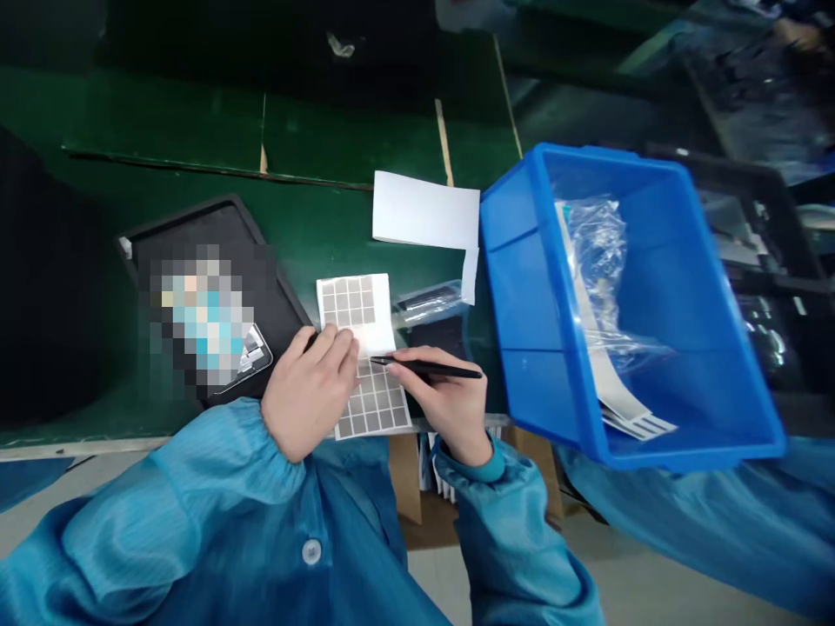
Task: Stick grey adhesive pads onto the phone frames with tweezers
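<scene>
**Q:** Item one: location and condition?

**A:** Pad sheet (371, 404), white-backed, grey squares in a grid, on the bench (313, 235) at centre of frame. Its middle is bent up or folded; the picture doesn't settle which.

**Q:** Hands?

**A:** Left hand (310, 391): fingers (334, 341) curled down on the sheet's middle. Pinching or only pressing, I cannot tell. Right hand (444, 404): fingers closed on black tweezers (450, 370), tip at the sheet, just below the left fingers.

**Q:** Handling notes?

**A:** Likely light, thin and limp; apt to crease, and the squares may lift or stick. Best held by the bare white margin, clear of the grid, with the tweezers for single squares.

**Q:** Other stock?

**A:** Black tray (183, 228), left of the sheet, partly blurred out. White paper (424, 209), above it. Clear bag (424, 304), just beside it. Blue bin (515, 287), right of frame, tilted, holding a plastic bag (593, 252).
</scene>
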The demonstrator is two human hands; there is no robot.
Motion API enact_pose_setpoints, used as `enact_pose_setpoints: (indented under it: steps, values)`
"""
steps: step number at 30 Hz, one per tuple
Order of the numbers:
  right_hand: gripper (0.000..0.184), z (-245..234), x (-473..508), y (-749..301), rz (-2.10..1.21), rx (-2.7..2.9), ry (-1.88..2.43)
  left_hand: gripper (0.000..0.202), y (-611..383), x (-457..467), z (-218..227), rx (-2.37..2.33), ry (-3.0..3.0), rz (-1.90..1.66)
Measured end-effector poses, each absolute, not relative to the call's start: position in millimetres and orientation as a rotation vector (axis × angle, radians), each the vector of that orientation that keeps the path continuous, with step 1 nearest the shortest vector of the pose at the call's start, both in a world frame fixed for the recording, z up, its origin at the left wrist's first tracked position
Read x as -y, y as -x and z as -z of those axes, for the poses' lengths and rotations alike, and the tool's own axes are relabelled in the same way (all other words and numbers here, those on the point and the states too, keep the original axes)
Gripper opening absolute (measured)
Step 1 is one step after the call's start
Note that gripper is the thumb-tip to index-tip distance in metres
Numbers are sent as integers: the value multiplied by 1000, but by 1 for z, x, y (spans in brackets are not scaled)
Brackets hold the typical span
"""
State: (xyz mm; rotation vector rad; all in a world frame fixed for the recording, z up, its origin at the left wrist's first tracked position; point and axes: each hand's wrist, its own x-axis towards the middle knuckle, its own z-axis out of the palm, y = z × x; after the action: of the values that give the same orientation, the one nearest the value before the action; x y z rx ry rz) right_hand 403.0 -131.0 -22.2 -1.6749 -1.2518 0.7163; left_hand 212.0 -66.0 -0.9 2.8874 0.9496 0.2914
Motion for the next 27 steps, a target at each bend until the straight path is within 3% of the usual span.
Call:
enact_pose_setpoints:
  steps: [27]
  values:
    - [7,21,134,-403,-738,1227,1653,37,-211,65,5,-940,-2910,-276]
